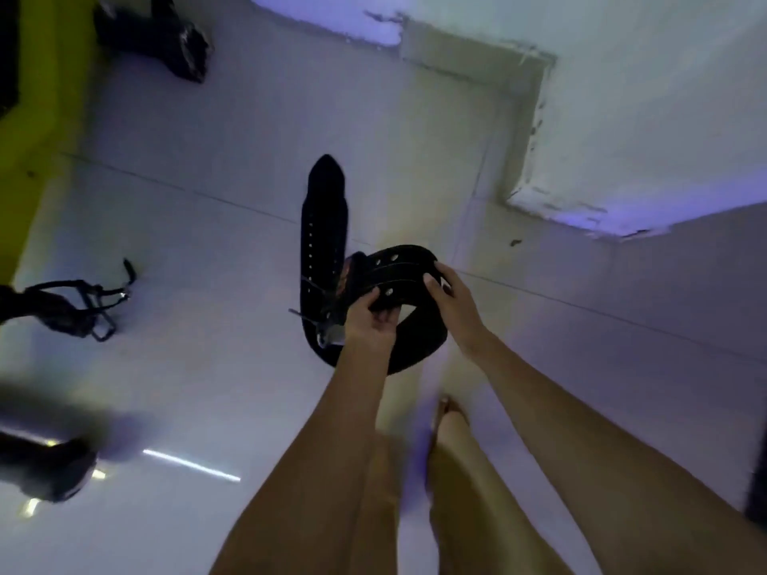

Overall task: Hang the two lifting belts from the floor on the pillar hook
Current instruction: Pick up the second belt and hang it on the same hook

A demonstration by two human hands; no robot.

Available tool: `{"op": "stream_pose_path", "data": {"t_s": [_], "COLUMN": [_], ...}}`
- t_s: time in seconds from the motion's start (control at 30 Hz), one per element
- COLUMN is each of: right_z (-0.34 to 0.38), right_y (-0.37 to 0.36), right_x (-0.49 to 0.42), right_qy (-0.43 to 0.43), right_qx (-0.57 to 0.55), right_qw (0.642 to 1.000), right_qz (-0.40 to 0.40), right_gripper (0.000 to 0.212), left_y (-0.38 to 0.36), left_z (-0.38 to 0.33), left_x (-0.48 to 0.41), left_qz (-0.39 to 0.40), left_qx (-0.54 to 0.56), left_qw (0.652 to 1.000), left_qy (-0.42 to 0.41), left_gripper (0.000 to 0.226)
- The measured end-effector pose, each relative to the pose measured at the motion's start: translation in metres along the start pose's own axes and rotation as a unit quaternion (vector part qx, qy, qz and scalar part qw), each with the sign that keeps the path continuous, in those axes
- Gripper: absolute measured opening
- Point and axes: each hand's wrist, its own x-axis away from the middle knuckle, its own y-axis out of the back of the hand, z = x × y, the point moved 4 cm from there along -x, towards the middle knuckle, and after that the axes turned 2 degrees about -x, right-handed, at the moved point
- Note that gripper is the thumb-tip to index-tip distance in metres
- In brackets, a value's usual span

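Observation:
A wide black lifting belt (pixel 326 226) with rows of holes hangs over the white tiled floor, its pointed end stretched away from me and the rest curled into a loop (pixel 404 267). My left hand (pixel 371 321) grips the loop's near edge beside the metal buckle (pixel 328 332). On the loop's right side rests my right hand (pixel 450 300), fingers curled over the top edge. Whether the loop is one belt or two stacked together I cannot tell. The white pillar's base (pixel 647 118) rises at the right; no hook shows.
A black strap with metal handles (pixel 74 305) lies on the floor at the left. Dark gear (pixel 162 35) sits at the top left by a yellow surface (pixel 37 97). A dark object (pixel 50 471) lies at the lower left. My bare legs and foot (pixel 450 412) are below.

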Motion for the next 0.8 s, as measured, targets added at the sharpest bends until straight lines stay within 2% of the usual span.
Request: {"op": "stream_pose_path", "data": {"t_s": [0.1, 0.2, 0.27, 0.4, 0.47, 0.53, 0.63, 0.8], "right_z": [0.09, 0.168, 0.218, 0.3, 0.329, 0.355, 0.386, 0.425], "right_y": [0.031, 0.069, 0.088, 0.123, 0.144, 0.169, 0.209, 0.276], "right_x": [0.104, 0.21, 0.274, 0.376, 0.415, 0.454, 0.508, 0.59], "right_qy": [0.033, 0.036, 0.046, 0.099, 0.142, 0.2, 0.281, 0.378], "right_qx": [-0.03, -0.039, -0.051, -0.097, -0.134, -0.15, -0.16, -0.153], "right_qw": [0.999, 0.998, 0.998, 0.99, 0.981, 0.968, 0.946, 0.913], "right_qz": [-0.018, -0.022, -0.012, 0.002, -0.003, -0.005, -0.007, 0.014], "right_gripper": [0.061, 0.043, 0.041, 0.043, 0.048, 0.051, 0.056, 0.041], "left_y": [-0.023, -0.053, -0.076, -0.113, -0.133, -0.151, -0.173, -0.194], "left_z": [-0.023, -0.044, -0.053, -0.054, -0.05, -0.041, -0.016, 0.027], "left_x": [0.129, 0.268, 0.354, 0.482, 0.538, 0.593, 0.668, 0.758], "left_qz": [0.073, 0.143, 0.207, 0.313, 0.345, 0.368, 0.41, 0.463], "left_qx": [-0.139, -0.29, -0.387, -0.524, -0.553, -0.551, -0.519, -0.47], "left_qw": [0.987, 0.946, 0.897, 0.778, 0.725, 0.693, 0.661, 0.624], "left_qy": [0.023, 0.003, -0.045, -0.153, -0.223, -0.285, -0.355, -0.419], "left_gripper": [0.033, 0.031, 0.028, 0.037, 0.036, 0.03, 0.027, 0.031]}}
